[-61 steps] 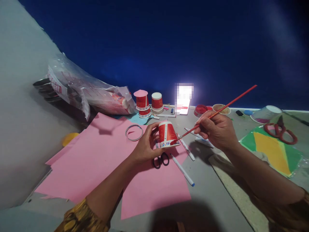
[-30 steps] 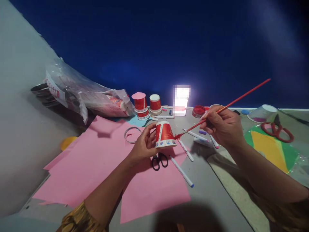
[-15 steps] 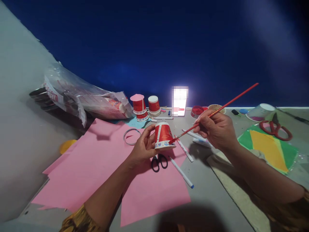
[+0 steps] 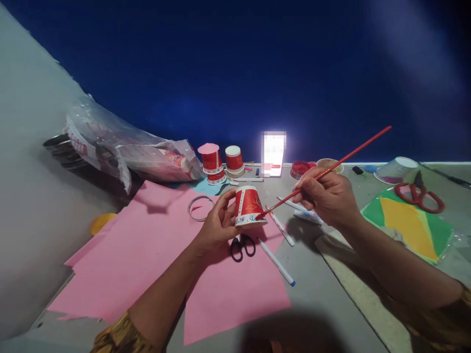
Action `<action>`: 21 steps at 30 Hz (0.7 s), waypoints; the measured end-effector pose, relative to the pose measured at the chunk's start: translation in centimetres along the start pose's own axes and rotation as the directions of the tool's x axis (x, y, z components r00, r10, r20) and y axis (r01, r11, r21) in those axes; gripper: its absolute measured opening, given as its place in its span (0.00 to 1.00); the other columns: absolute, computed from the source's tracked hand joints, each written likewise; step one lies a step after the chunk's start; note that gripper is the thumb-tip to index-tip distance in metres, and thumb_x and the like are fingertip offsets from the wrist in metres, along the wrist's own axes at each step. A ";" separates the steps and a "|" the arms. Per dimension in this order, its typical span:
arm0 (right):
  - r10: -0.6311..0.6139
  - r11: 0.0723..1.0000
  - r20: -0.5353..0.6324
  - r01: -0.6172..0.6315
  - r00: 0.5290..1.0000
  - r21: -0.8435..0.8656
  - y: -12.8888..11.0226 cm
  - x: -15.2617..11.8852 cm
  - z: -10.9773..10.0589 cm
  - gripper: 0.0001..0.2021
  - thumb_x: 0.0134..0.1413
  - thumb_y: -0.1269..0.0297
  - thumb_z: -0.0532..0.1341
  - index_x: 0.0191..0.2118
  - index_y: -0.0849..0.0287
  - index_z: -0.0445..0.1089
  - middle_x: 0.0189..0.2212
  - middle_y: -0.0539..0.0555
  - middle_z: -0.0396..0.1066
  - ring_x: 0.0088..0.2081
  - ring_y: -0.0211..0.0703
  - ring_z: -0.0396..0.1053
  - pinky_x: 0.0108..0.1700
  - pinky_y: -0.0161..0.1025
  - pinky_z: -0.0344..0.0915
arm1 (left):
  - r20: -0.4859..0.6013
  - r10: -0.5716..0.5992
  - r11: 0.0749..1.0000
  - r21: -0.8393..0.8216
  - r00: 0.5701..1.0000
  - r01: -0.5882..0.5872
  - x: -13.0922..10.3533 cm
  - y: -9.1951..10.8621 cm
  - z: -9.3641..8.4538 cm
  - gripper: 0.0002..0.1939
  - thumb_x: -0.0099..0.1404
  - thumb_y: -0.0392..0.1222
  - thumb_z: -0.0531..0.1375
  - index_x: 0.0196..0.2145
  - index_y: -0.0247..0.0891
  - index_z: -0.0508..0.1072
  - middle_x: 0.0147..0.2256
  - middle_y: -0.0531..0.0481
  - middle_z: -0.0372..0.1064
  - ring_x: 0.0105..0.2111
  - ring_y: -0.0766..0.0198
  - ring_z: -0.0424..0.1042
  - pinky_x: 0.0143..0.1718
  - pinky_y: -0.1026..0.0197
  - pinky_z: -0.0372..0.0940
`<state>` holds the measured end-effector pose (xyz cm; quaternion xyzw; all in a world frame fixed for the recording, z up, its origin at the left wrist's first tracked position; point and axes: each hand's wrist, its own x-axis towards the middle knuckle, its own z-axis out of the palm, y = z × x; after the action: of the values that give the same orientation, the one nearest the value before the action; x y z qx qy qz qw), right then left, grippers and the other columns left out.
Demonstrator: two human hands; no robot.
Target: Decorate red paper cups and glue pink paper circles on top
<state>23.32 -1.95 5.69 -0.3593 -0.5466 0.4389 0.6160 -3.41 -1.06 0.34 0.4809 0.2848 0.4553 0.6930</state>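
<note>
An upside-down red and white paper cup (image 4: 247, 203) is held by its left side in my left hand (image 4: 218, 220), fingers wrapped round it above the pink paper. My right hand (image 4: 327, 198) pinches a long red paintbrush (image 4: 353, 153). The brush's red-tipped end touches the cup near its lower white band, which carries small blue and red patterns. Black-handled scissors (image 4: 243, 247) lie just under the cup. White markers (image 4: 276, 262) rest on the table to their right.
Pink paper (image 4: 121, 255) covers the left and middle. At the back stand red cups (image 4: 211, 162), a lit phone (image 4: 273, 154) and a red paint jar (image 4: 300, 169). Red-handled scissors (image 4: 419, 197) lie on a green and yellow packet (image 4: 408, 225) at right. A plastic bag (image 4: 132, 152) lies back left.
The brush has shifted very slightly left along with my right hand, its tip still at the cup. My left hand keeps its hold, with the cup almost unmoved.
</note>
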 end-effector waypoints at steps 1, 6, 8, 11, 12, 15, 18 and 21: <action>-0.006 1.000 -0.001 0.006 1.000 -0.003 0.0 0.0 0.0 0.19 0.59 0.46 0.73 0.30 0.57 0.75 0.21 0.51 0.77 0.17 0.34 0.66 0.18 0.33 0.60 | 0.002 -0.006 1.000 -0.003 1.000 0.006 0.0 0.0 0.0 0.47 0.50 0.36 0.78 0.64 0.49 0.65 0.58 0.42 0.72 0.54 0.47 0.78 0.52 0.54 0.73; -0.033 0.999 -0.002 0.033 0.999 -0.014 0.0 0.0 0.0 0.19 0.59 0.46 0.72 0.30 0.57 0.75 0.21 0.51 0.76 0.17 0.34 0.65 0.18 0.33 0.61 | 0.007 -0.025 1.000 -0.014 1.000 0.026 -0.1 0.1 0.1 0.47 0.50 0.36 0.78 0.64 0.49 0.65 0.57 0.42 0.73 0.54 0.47 0.78 0.51 0.54 0.74; -0.036 0.999 0.015 0.036 0.999 -0.028 0.0 0.0 0.0 0.19 0.60 0.46 0.72 0.30 0.57 0.76 0.21 0.51 0.76 0.17 0.34 0.66 0.18 0.33 0.61 | 0.004 -0.022 1.000 -0.016 1.000 0.022 -0.1 0.2 0.1 0.47 0.50 0.35 0.78 0.64 0.49 0.66 0.56 0.43 0.74 0.53 0.48 0.78 0.51 0.54 0.73; -0.042 0.999 0.000 0.042 0.999 -0.034 0.0 0.0 0.0 0.18 0.60 0.47 0.72 0.30 0.56 0.76 0.22 0.51 0.76 0.18 0.35 0.67 0.18 0.33 0.61 | 0.014 -0.010 1.000 -0.011 1.000 0.010 -0.1 0.3 0.2 0.46 0.50 0.36 0.78 0.64 0.49 0.66 0.55 0.44 0.75 0.51 0.51 0.79 0.51 0.55 0.73; -0.045 0.999 -0.004 0.045 0.999 -0.031 0.0 0.0 -0.1 0.18 0.60 0.47 0.72 0.30 0.56 0.76 0.22 0.51 0.76 0.19 0.35 0.67 0.18 0.33 0.61 | 0.017 -0.006 1.000 -0.009 1.000 0.006 -0.1 0.3 0.2 0.45 0.51 0.36 0.78 0.64 0.49 0.66 0.54 0.44 0.75 0.50 0.52 0.79 0.51 0.56 0.73; -0.047 0.998 0.016 0.048 0.999 -0.030 0.1 0.0 -0.2 0.17 0.61 0.48 0.71 0.30 0.57 0.76 0.23 0.51 0.76 0.19 0.35 0.68 0.18 0.32 0.62 | 0.024 -0.009 1.000 -0.007 1.000 0.009 -0.1 0.3 0.2 0.45 0.51 0.36 0.78 0.64 0.50 0.66 0.55 0.44 0.74 0.51 0.52 0.79 0.51 0.56 0.73; -0.060 0.998 0.015 0.060 0.998 -0.023 0.2 0.0 -0.3 0.17 0.62 0.49 0.71 0.31 0.57 0.77 0.24 0.52 0.77 0.20 0.34 0.69 0.19 0.32 0.62 | 0.013 -0.001 1.000 -0.001 1.000 0.001 -0.1 0.2 0.2 0.46 0.51 0.37 0.78 0.64 0.50 0.67 0.57 0.44 0.73 0.53 0.50 0.78 0.52 0.56 0.73; -0.062 0.998 0.022 0.063 0.998 -0.024 0.2 -0.1 -0.3 0.17 0.62 0.49 0.71 0.31 0.57 0.76 0.24 0.52 0.76 0.20 0.34 0.69 0.19 0.32 0.62 | -0.007 0.006 1.000 0.001 1.000 -0.006 -0.1 0.1 0.1 0.45 0.50 0.36 0.78 0.63 0.49 0.67 0.59 0.43 0.73 0.55 0.50 0.78 0.53 0.56 0.73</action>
<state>23.58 -1.95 5.42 -0.3448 -0.5694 0.4166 0.6192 -3.40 -1.18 0.51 0.4806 0.2860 0.4591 0.6902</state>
